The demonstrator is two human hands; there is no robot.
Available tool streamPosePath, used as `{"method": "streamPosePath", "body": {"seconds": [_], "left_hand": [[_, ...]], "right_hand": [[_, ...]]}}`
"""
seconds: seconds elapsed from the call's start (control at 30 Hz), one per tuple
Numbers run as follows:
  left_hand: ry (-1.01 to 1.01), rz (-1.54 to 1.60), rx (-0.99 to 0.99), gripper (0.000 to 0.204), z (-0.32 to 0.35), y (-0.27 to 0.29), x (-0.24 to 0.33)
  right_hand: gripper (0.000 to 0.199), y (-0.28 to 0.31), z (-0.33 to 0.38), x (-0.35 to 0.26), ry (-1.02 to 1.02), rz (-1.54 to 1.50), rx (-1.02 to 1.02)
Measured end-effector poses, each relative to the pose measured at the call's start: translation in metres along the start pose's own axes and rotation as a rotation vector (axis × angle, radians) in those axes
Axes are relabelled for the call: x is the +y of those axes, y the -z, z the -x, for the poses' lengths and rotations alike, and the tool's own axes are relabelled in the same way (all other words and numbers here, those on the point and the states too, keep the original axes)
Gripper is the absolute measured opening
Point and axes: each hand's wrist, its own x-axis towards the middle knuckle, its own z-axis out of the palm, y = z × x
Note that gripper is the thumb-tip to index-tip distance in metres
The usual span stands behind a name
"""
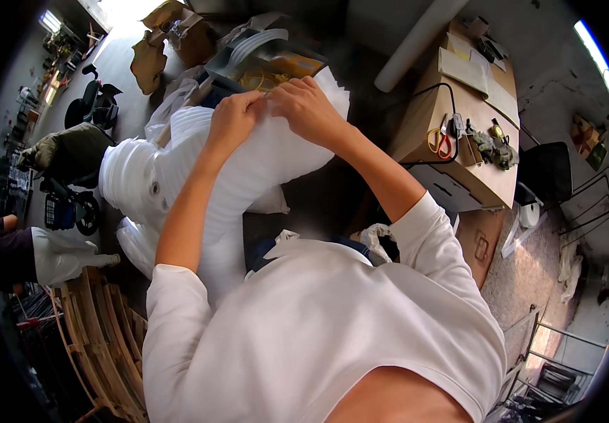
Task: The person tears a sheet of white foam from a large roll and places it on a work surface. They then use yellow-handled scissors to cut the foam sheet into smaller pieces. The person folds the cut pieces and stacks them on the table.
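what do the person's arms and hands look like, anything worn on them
Both arms come out of a white short-sleeved shirt, its sleeves ending above the elbows. The forearms are bare. The left hand and right hand show no gloves, watch or rings.

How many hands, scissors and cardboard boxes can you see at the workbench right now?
Hands: 2, left hand and right hand, both gripping the white foam wrap
Scissors: 1
Cardboard boxes: 1
Total: 4
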Motion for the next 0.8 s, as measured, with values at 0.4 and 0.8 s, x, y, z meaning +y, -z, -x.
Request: {"method": "streamPosePath", "body": {"seconds": [0.4, 0.8], "left_hand": [[0.068, -0.401, 0.372, 0.022, -0.059, 0.159, -0.146], [-0.047, -0.265, 0.161, 0.018, -0.047, 0.082, -0.085]], "right_hand": [[0.006, -0.029, 0.302, 0.063, -0.18, 0.082, -0.966], [0.024, 0.03, 0.227, 0.106, -0.598, -0.084, -0.613]]}}
